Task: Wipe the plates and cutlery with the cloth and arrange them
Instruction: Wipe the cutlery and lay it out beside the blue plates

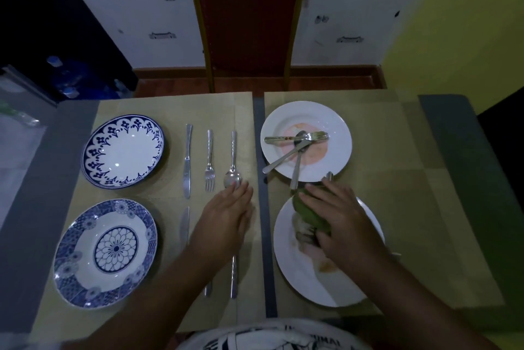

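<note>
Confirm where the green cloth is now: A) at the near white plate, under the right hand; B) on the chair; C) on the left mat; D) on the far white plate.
A: the right hand holds the green cloth over the near white plate; the far white plate carries only cutlery.

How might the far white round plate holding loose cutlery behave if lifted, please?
The white plate looks like glazed ceramic: probably rigid, weighty, breakable. Its steel cutlery lies loose and crossed, two handles overhanging the rim, so tilting would likely send pieces sliding off. The pinkish smear may make it slippery.
</note>
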`<state>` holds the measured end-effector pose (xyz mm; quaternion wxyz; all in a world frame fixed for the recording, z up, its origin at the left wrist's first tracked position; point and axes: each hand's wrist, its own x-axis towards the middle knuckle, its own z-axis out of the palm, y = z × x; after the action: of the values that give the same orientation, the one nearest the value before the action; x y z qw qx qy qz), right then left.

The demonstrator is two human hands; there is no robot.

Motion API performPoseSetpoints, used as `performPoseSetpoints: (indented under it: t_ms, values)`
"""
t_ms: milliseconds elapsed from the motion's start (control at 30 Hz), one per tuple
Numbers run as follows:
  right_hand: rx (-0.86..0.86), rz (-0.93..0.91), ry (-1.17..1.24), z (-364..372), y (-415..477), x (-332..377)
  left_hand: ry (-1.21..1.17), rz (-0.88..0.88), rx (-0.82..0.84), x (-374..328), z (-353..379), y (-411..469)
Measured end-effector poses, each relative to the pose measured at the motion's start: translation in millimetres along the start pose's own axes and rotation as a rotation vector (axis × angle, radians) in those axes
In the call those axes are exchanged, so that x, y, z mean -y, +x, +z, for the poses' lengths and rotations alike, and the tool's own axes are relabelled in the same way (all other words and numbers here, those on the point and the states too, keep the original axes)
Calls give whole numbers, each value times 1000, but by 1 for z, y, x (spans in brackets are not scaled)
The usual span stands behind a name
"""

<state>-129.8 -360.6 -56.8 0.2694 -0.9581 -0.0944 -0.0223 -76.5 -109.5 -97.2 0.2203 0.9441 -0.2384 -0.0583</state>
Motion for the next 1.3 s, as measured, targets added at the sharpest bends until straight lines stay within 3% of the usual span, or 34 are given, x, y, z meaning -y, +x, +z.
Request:
performPoseSetpoints:
  t_ms: [267,433,700,867,1167,1300]
  values:
    - [-32,118,102,-32,-55,-36,-30,55,89,-84,42,-39]
    - [-71,95,100,-41,-76,-45,-8,67,124,-108,60,-49]
    - [-16,219,6,-33,-103,-30,-12,165,134,-105,58,-55]
    - [-85,318,-21,-31,-117,-10,5,266,111,-98,55,-58]
    - [-97,353,-5,-39,-124,4,-200,139,22,-106,46,-76]
    - [-66,323,5,-46,-118,-8,-275,32,82,-124,49,-72]
